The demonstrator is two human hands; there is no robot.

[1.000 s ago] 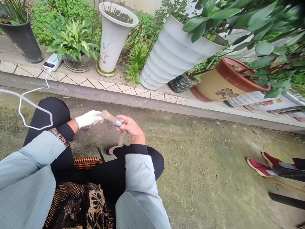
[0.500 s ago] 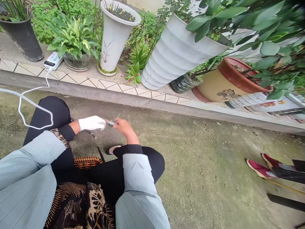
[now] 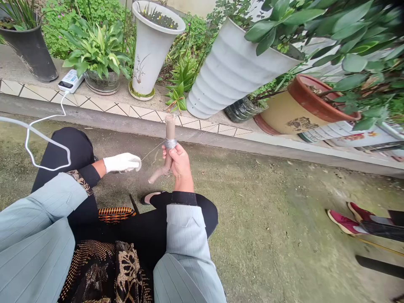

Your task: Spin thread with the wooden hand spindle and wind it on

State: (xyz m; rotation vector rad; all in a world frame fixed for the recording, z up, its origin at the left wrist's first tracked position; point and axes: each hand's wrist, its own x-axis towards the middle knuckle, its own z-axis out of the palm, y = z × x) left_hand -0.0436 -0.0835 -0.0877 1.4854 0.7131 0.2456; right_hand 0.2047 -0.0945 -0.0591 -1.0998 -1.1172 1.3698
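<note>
My right hand (image 3: 178,162) is closed around a forked brown stick (image 3: 169,131) and holds it upright. A band of thin grey wire (image 3: 170,144) is wound round the stick just above my fingers. A fine strand of wire runs from that band down to my left hand (image 3: 123,162), which wears a white glove and is closed on the strand's end. Both hands hover over the mossy ground between my knees.
A tiled ledge (image 3: 104,109) ahead carries a black pot (image 3: 30,48), a tall white vase pot (image 3: 151,46), a ribbed white pot (image 3: 230,69), a tan pot (image 3: 299,105) and a white power bank (image 3: 70,81) with its cable. Another person's red shoes (image 3: 347,219) are at right.
My right hand has turned the stick from lying level to standing upright and lifted it. A strand of wire now stretches between the stick and my gloved left hand.
</note>
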